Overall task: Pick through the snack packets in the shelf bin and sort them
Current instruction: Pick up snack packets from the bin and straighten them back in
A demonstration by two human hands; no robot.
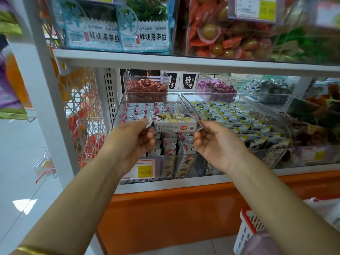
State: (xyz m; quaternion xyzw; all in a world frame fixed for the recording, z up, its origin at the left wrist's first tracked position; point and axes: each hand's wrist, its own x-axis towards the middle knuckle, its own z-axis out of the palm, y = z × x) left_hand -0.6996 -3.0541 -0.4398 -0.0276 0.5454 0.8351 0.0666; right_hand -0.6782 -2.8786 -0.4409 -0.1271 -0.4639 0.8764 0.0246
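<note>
A white snack packet (pixel 175 122) with yellow print and a cartoon face is held level above a clear shelf bin (pixel 120 109). My left hand (pixel 137 137) pinches its left crimped end, and my right hand (pixel 211 138) pinches its right end. Below the packet, the bin holds several small white packets with red dots and clouds (pixel 139 111). More of them stand upright at the bin's front (pixel 171 146).
A neighbouring clear bin (pixel 187 100) holds grey-and-yellow packets (pixel 230 115). Behind stand tubs of red candies (pixel 146 85) and purple candies (pixel 215 87). A yellow price tag (pixel 145 171) hangs at the shelf front. A red-rimmed white basket (pixel 248 230) sits low right. A shelf edge (pixel 184 63) runs overhead.
</note>
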